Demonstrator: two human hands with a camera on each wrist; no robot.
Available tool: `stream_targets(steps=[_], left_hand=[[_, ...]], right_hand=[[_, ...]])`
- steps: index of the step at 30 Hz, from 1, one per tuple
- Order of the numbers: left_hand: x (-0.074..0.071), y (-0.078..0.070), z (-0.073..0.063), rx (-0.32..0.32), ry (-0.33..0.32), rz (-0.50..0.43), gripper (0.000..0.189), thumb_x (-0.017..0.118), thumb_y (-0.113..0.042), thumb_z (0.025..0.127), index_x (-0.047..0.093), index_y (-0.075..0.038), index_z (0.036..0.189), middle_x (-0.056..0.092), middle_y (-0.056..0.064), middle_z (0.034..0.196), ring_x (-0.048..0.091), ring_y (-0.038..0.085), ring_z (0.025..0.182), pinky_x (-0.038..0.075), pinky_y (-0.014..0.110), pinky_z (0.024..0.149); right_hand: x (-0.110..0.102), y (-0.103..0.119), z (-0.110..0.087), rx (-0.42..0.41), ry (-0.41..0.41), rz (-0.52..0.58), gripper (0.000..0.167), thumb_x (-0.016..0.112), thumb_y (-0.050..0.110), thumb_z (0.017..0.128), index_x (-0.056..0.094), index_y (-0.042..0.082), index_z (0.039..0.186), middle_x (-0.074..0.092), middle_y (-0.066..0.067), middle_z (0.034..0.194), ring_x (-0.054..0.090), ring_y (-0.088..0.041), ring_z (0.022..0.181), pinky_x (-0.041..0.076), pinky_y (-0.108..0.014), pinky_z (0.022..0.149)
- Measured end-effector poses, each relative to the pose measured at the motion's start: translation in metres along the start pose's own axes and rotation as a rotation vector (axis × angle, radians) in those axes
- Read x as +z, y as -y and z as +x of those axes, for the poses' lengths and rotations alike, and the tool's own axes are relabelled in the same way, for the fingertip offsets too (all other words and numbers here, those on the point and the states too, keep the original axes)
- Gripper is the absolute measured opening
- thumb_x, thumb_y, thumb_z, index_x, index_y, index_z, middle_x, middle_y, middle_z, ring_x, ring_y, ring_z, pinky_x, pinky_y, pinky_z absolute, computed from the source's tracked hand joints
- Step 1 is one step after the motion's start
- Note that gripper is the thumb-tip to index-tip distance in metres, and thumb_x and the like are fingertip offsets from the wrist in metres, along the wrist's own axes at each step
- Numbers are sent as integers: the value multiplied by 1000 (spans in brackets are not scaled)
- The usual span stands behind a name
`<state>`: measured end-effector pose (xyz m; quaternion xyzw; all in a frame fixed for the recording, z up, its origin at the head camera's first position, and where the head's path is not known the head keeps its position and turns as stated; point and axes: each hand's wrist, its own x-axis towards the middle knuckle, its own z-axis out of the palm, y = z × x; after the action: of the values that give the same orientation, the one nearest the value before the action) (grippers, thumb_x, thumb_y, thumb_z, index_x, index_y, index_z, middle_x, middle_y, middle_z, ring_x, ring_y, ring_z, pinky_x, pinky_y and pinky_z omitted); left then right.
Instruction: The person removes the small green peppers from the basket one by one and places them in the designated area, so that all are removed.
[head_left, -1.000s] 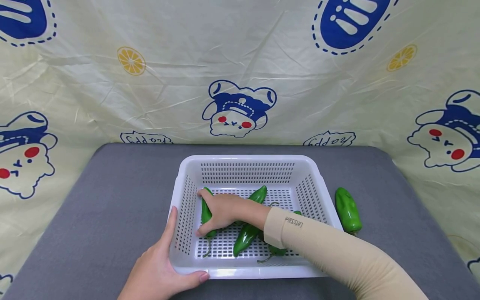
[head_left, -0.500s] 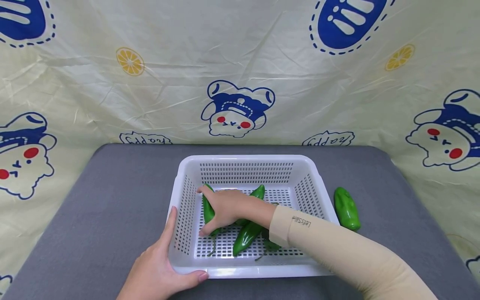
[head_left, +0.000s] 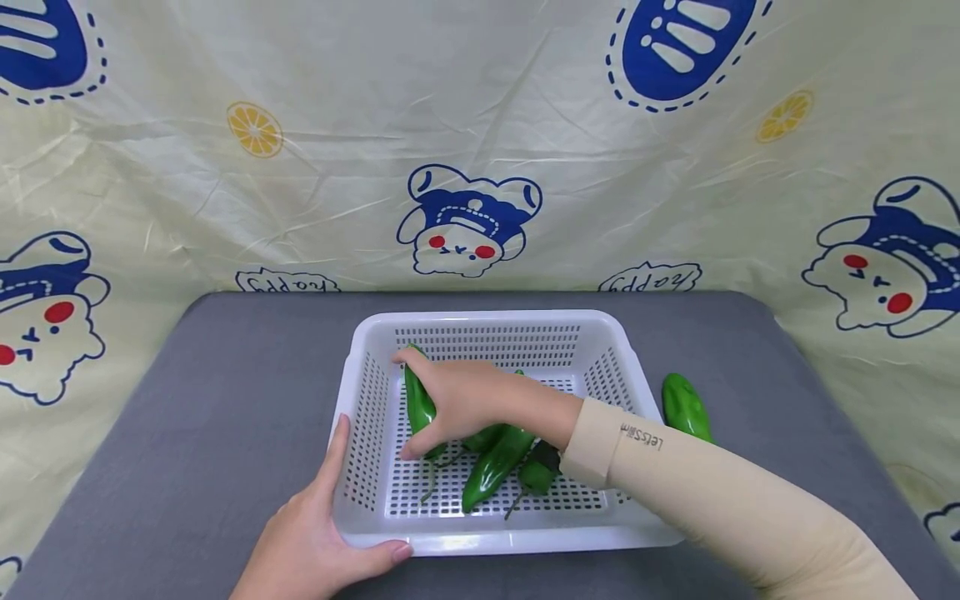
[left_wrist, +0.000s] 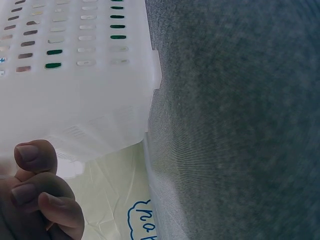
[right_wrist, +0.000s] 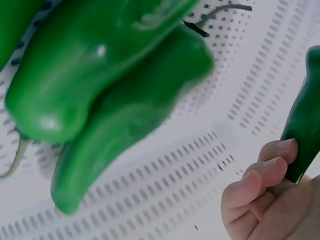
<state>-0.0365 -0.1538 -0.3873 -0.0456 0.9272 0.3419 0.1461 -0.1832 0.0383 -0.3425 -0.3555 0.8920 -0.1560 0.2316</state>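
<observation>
My right hand [head_left: 468,400] reaches across the white perforated plastic basket [head_left: 480,543] and grips a long green pepper [head_left: 419,408] near its left wall. In the right wrist view, curled fingers hold that pepper at the right edge. Several other green peppers [head_left: 495,471] lie in the basket beneath the forearm, partly covered by it. Two large green peppers [right_wrist: 122,120] fill much of the right wrist view. My left hand [head_left: 307,525] holds the basket's front left corner, thumb over the front rim; its curled fingers [left_wrist: 37,157] show beside the outer wall.
Outside the basket, on the grey cloth-covered table [head_left: 225,417], one more green pepper [head_left: 686,407] lies to the right, partly behind the sleeve [head_left: 720,492]. A printed curtain [head_left: 337,192] hangs behind the table.
My right hand has drawn upward and slightly right in the head view, carrying the pepper with it. The left hand keeps its hold on the basket corner.
</observation>
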Motion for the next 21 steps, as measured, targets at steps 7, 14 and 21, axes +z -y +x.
stream_targets(steps=[7,14,21], left_hand=[[-1,0,-1,-11,17,-12,141,80,-76,57,-15,-42,155,40,15,156,61,26,111,52,45,84],[-1,-2,-1,-11,16,-16,141,81,-76,57,-13,-41,156,42,14,155,61,25,111,52,45,84],[0,-3,-3,8,-8,3,141,80,-78,56,-14,-42,155,44,14,154,61,25,112,50,46,86]], right_hand=[[-20,-1,-21,33,-11,11,112,80,59,73,14,27,158,61,3,96,62,-11,78,53,-25,63],[-37,-16,-46,60,-35,84,115,83,55,72,12,28,158,60,2,108,63,-10,84,54,-26,70],[-49,-28,-73,73,-57,130,114,83,53,73,10,28,158,60,1,108,63,-12,86,54,-27,73]])
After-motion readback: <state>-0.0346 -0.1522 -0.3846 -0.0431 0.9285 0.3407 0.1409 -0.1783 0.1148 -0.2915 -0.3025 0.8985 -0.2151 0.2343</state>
